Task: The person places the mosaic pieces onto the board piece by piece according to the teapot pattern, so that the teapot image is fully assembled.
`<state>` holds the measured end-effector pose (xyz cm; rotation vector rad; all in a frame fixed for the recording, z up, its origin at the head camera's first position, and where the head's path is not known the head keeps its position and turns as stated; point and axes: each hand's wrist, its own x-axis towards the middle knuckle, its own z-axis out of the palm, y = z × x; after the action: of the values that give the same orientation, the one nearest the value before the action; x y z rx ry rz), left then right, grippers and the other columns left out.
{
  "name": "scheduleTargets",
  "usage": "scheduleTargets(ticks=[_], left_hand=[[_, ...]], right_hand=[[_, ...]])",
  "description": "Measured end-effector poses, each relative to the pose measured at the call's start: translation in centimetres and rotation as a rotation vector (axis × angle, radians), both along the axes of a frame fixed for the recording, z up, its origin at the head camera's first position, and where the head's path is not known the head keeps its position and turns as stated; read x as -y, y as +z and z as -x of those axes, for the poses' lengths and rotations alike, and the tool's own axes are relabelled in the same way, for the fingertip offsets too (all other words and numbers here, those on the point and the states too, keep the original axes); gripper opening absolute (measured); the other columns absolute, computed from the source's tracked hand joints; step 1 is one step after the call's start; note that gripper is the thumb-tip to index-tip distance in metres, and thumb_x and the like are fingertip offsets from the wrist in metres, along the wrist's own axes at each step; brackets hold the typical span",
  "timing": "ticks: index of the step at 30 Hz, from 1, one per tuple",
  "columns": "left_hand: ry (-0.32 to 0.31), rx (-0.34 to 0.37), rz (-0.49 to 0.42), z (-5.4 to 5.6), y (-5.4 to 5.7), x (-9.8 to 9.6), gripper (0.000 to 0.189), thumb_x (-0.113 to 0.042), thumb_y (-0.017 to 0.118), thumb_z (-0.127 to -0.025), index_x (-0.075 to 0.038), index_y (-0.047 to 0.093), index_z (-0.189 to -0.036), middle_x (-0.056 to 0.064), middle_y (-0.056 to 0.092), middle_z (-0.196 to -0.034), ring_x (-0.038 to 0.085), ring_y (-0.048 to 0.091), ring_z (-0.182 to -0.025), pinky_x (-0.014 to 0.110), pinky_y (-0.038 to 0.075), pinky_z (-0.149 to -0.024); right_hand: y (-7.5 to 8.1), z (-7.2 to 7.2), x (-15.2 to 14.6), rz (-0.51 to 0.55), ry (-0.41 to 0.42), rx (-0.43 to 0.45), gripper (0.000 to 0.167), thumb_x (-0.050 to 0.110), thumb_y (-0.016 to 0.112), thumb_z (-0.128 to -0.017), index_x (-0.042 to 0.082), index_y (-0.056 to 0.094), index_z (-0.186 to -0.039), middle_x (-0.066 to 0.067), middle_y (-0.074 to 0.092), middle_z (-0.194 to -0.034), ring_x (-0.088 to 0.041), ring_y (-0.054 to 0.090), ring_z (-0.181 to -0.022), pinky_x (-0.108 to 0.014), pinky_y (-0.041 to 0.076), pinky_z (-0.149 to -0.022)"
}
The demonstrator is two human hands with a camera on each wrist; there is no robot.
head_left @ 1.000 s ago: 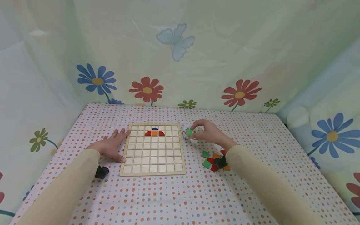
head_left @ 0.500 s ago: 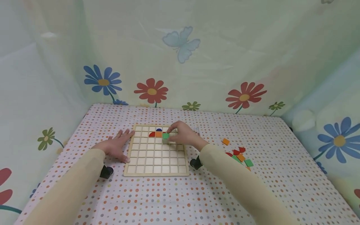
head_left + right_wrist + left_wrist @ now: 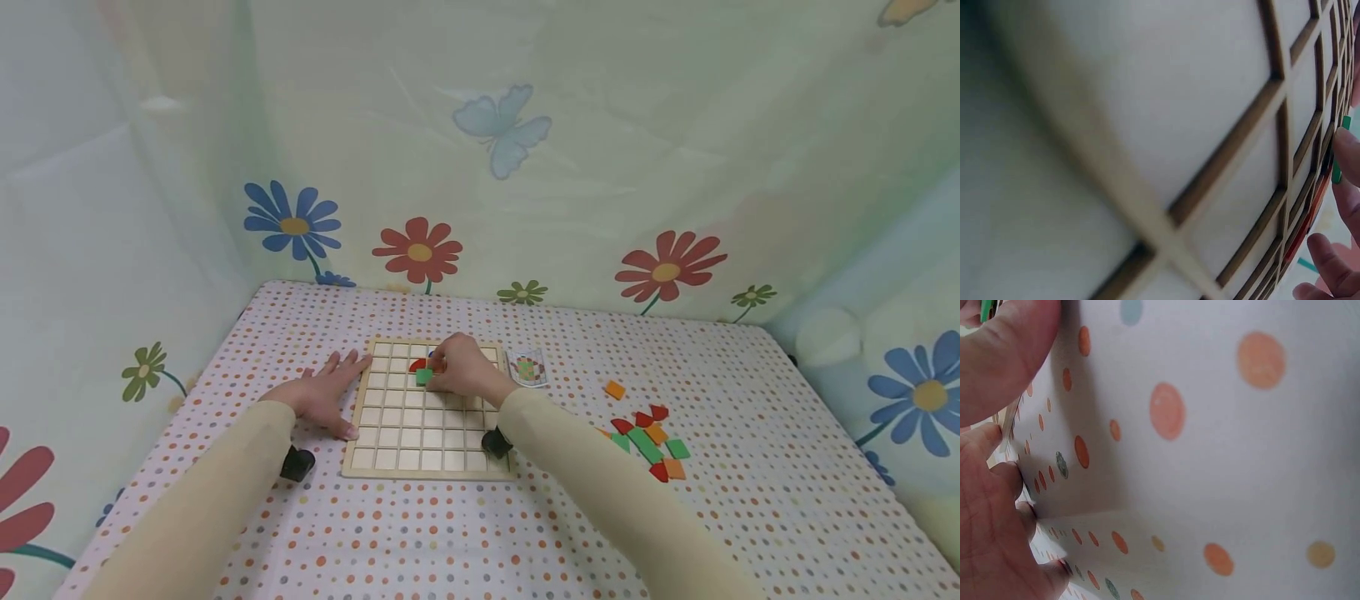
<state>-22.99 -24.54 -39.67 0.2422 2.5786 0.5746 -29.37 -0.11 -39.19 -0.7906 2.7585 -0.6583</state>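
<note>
Over the upper rows of a wooden grid board (image 3: 431, 437), my right hand (image 3: 463, 368) pinches a green square tile (image 3: 423, 377) between thumb and finger. In the right wrist view the green tile (image 3: 1341, 150) is seen edge-on, tilted against the board. Beside it on the board lie a red curved piece (image 3: 417, 365) and a sliver of a blue piece (image 3: 431, 354); my right hand hides the other pieces there. My left hand (image 3: 326, 398) lies spread at the board's left edge, its fingertips and thumb touching the frame.
A picture card (image 3: 528, 367) with a coloured pattern lies right of the board. Further right is a loose pile of red, orange and green tiles (image 3: 647, 446), with one orange tile (image 3: 615, 389) apart from it. A dotted cloth (image 3: 420, 542) covers the table.
My right hand has carried the green tile left from the picture card onto the board, then further left across it. The left hand has stayed at the board's edge. The head view has shifted slightly.
</note>
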Motion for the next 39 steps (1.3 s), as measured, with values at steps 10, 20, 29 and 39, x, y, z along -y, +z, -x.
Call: scheduleTargets(ticks=[10,20,29,39], left_hand=[[0.002,0.003,-0.003,0.0,0.1,0.0,0.119,-0.025,0.089,-0.077,-0.012,0.01,-0.166,0.022,-0.003,-0.172,0.047,-0.009,-0.157,0.072,-0.001,-0.123],[0.01,0.004,0.011,0.1,-0.2,0.0,0.12,-0.025,0.09,-0.077,-0.012,0.01,-0.165,0.022,-0.003,-0.172,0.047,-0.009,-0.157,0.072,0.0,-0.123],[0.014,0.006,0.007,0.1,-0.2,0.0,0.12,-0.026,0.09,-0.077,-0.013,0.009,-0.166,0.021,-0.003,-0.172,0.046,-0.009,-0.158,0.07,0.0,-0.123],[-0.012,-0.004,-0.011,0.1,-0.2,0.1,0.118,-0.025,0.088,-0.079,-0.01,0.009,-0.165,0.023,-0.004,-0.171,0.047,-0.009,-0.157,0.072,-0.001,-0.122]], right_hand=[[-0.1,-0.2,1.1,-0.038,0.013,-0.035,0.022,0.019,0.085,-0.084,0.005,0.08,-0.1,-0.009,0.076,-0.102,-0.027,0.057,-0.115,-0.041,0.049,-0.105],[0.0,-0.4,1.2,-0.023,0.025,-0.059,0.021,0.018,0.085,-0.084,0.004,0.08,-0.099,-0.009,0.077,-0.103,-0.028,0.056,-0.117,-0.043,0.044,-0.111],[0.2,-0.6,1.0,-0.015,0.028,-0.021,0.02,0.017,0.084,-0.085,0.004,0.08,-0.1,-0.009,0.076,-0.106,-0.028,0.055,-0.119,-0.044,0.045,-0.109],[0.3,-0.5,1.0,-0.013,0.037,-0.031,0.011,0.013,0.079,-0.089,0.005,0.08,-0.097,-0.009,0.076,-0.106,-0.029,0.055,-0.122,-0.045,0.04,-0.115]])
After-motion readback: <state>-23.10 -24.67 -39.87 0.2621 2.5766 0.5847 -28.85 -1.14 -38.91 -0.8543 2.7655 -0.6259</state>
